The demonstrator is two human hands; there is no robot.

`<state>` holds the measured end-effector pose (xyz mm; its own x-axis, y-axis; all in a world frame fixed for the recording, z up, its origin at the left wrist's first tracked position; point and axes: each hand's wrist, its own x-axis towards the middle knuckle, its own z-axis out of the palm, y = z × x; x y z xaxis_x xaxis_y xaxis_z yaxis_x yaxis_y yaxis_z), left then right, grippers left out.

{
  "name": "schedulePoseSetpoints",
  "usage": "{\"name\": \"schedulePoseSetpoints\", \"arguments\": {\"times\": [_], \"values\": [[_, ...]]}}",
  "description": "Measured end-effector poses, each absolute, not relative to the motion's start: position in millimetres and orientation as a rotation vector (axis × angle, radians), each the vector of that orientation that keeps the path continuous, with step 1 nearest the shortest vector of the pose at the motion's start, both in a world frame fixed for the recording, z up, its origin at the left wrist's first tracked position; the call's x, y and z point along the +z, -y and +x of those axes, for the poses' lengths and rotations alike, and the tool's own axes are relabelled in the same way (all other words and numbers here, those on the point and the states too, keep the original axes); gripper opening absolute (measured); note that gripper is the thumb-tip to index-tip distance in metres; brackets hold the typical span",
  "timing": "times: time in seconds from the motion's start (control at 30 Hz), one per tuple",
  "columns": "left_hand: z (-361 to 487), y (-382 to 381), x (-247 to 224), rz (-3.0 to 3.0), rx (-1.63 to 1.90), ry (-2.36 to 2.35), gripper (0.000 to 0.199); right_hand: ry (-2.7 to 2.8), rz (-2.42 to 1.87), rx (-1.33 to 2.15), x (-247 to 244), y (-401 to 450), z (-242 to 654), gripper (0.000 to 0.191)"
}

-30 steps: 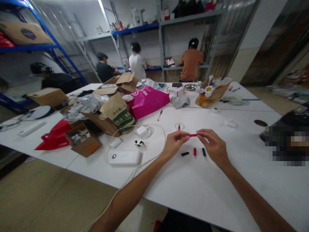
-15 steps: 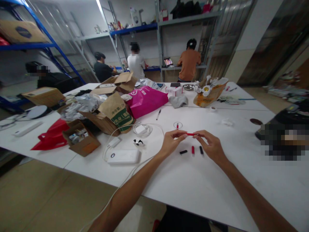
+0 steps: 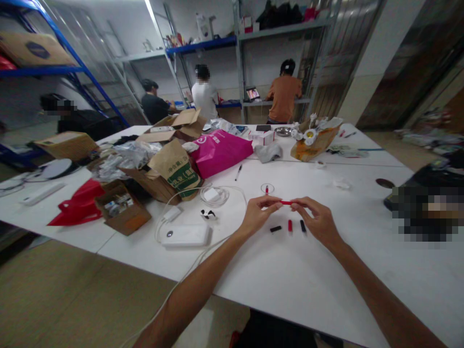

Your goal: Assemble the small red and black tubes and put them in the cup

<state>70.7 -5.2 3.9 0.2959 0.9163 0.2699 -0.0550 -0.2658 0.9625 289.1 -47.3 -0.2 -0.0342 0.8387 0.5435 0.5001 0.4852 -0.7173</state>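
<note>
A small red stick (image 3: 286,203) is held level above the table between my two hands. My left hand (image 3: 261,211) pinches its left end, and my right hand (image 3: 312,215) pinches its right end. Just below, on the white table, lie a black piece (image 3: 275,228), a red piece (image 3: 289,225) and another black piece (image 3: 303,225). Behind my left hand is a red item (image 3: 267,190) with a thin dark ring around it.
To the left are a white power bank (image 3: 186,235), coiled white cable (image 3: 225,195), a small open box (image 3: 125,220) and a magenta bag (image 3: 223,153). A dark bag (image 3: 427,179) is at the right. Several people sit farther back.
</note>
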Motion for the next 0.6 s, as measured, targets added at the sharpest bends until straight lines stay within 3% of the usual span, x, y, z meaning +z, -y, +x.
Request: {"name": "schedulePoseSetpoints", "arguments": {"times": [0.23,0.5,0.6], "values": [[70.7,12.3,11.5,1.648,1.229,-0.804,0.019,1.657,-1.320,0.575,-4.1,46.2,289.1,0.053],[71.1,13.2,12.0,1.589,1.226,-0.891,0.024,1.609,-1.219,0.598,-4.1,45.5,289.2,0.037],[71.3,12.7,10.6,1.614,1.224,-0.882,0.023,1.660,-1.269,0.585,-3.8,46.0,290.7,0.044]]}}
